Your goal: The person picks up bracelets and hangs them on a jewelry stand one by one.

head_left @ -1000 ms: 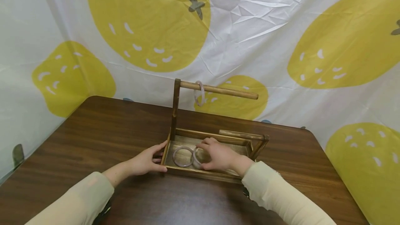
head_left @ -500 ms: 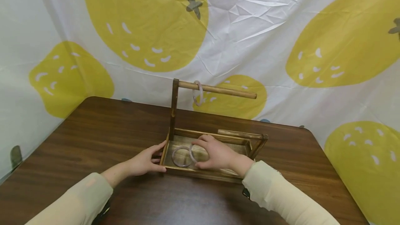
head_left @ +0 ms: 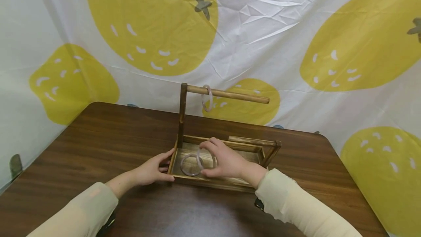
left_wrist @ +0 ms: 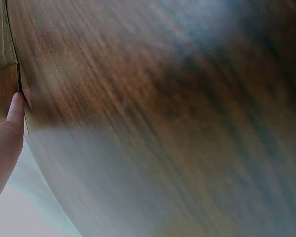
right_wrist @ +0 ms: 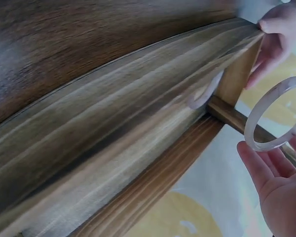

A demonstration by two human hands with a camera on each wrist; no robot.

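Observation:
My right hand (head_left: 225,159) pinches a pale lilac bangle (head_left: 198,160) between thumb and fingertips. It holds the bangle tilted up over a wooden tray (head_left: 210,182). In the right wrist view, the held ring (right_wrist: 252,118) stands near the fingertips of the right hand (right_wrist: 278,192). A second bangle (head_left: 181,166) lies flat on the tray floor at the left, partly overlapped by the held one. At the tray's left end rests my left hand (head_left: 149,169), its thumb straight at the front corner and its other fingers along the end wall. A third bangle (head_left: 210,100) hangs on the upper wooden bar.
From the tray's left end rises a tall post (head_left: 182,116), carrying the upper bar (head_left: 243,96) towards the right. A shorter arm with a lower bar (head_left: 251,141) stands at the right end. The brown table (head_left: 115,138) ends at a lemon-print cloth (head_left: 256,39) behind.
My right hand has lifted the bangle from the tray floor, tipped it up and moved slightly left. The left hand stays at the tray's end.

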